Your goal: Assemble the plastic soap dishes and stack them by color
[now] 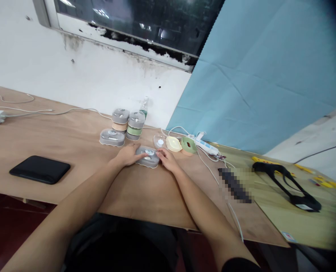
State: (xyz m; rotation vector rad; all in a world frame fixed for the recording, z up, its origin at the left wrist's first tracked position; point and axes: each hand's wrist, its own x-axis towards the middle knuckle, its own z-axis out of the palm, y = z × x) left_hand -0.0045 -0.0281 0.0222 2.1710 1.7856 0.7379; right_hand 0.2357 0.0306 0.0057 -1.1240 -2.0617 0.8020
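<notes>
A grey storage box (147, 161) with a clear lid and a round label lies flat on the brown table in front of me. My left hand (129, 155) grips its left end, the thumb lying over the lid. From the other side my right hand (167, 158) holds the right end with bent fingers near the lid's edge. Just left of my left hand sits a similar grey box (112, 138). Behind the held box lie a round clear lid (159, 141), a pale yellow piece (173, 144) and a green piece (188, 145) on a peach-coloured one.
Two stacks of boxes, a left stack (120, 120) and a right stack (135, 125), stand before a clear bottle (144, 105) by the wall. A white power strip (206, 146) with cables lies right. Also about are a black flat case (40, 169) and a black strap-like frame (288, 185).
</notes>
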